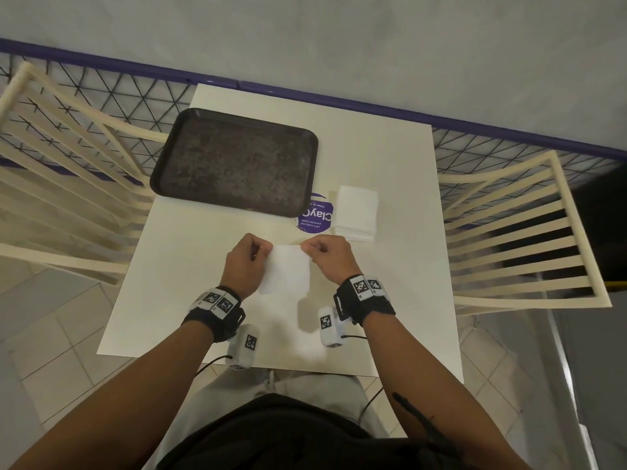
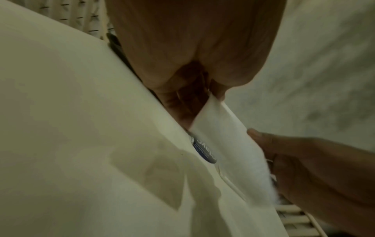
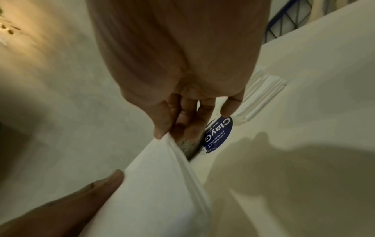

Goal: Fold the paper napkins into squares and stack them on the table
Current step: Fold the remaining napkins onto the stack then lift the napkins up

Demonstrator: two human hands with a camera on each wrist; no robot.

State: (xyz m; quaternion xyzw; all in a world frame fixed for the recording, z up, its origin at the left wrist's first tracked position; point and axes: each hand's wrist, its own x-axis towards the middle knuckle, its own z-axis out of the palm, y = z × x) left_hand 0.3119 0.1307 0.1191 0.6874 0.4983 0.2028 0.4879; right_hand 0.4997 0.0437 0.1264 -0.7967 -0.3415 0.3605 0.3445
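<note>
Both hands, left hand [image 1: 245,262] and right hand [image 1: 328,257], pinch the top corners of a white paper napkin [image 1: 286,274] hanging above the cream bench [image 1: 390,157] at frame centre. Stack of folded white napkins [image 1: 356,212] lies upper right, nearer the right hand.

Your tray [image 1: 234,161] hides purple sticker's [image 1: 317,215] left edge; sticker text partly covered. Your fingertips [image 1: 261,247] hide napkin's [image 1: 288,273] far corners.

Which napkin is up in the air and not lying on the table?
The napkin between the two hands: the left hand and right hand each pinch a top corner. The others lie flat in a stack beside the purple sticker.
</note>
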